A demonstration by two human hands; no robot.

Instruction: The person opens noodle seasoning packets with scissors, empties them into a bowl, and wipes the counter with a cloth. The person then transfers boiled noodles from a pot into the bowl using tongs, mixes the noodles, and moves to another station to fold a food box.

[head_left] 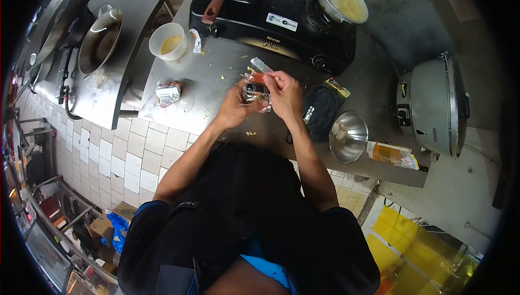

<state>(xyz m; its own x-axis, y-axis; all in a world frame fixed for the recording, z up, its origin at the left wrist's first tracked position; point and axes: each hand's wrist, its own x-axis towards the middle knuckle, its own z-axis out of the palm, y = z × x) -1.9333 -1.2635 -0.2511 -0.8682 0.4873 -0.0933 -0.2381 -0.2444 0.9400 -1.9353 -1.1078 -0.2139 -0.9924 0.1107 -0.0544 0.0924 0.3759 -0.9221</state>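
Note:
Both of my hands meet over the steel counter, just in front of the black gas stove. My left hand (234, 106) is closed round the left side of some small clear and dark seasoning packets (255, 90). The fingers of my right hand (285, 93) pinch the upper right of the same packets, near a reddish part. Just beyond them lies a pale wrapper (261, 64). Yellow noodle crumbs (251, 133) are scattered on the counter around my hands.
A tub with yellow liquid (170, 43) and a crumpled packet (168, 94) stand left. The stove (254, 19) carries a pan and a noodle pot (343, 0). Right are a black cloth-like item (320, 109), steel bowl (349, 137), orange-brown packet (391, 155) and large cooker (433, 105).

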